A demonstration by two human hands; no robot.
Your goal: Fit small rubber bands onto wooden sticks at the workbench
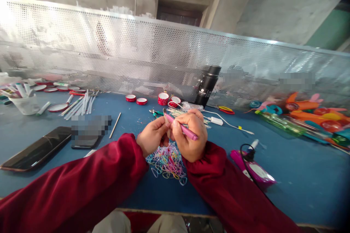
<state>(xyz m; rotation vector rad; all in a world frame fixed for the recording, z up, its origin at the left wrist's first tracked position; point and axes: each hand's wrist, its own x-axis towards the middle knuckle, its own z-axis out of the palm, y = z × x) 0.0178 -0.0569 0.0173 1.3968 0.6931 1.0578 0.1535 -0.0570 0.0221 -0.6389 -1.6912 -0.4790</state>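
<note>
My right hand (193, 134) is closed around a pink marker pen (189, 132), whose tip end points up and left toward my other hand. Between the fingertips of my left hand (153, 136) is a thin pale strip (166, 117); its kind is unclear and its lower part is mostly hidden. The two hands are almost touching, raised over the blue table. Beneath them lies a heap of colourful small rubber bands (171, 164).
Two phones (38, 149) and a wooden stick (115, 125) lie left. Behind are red round tins (163, 98), a black flask (207, 86) and a white cable (229, 121). A cup of markers (26, 105) stands far left; orange toys (308, 111) and a magenta packet (254, 171) lie right.
</note>
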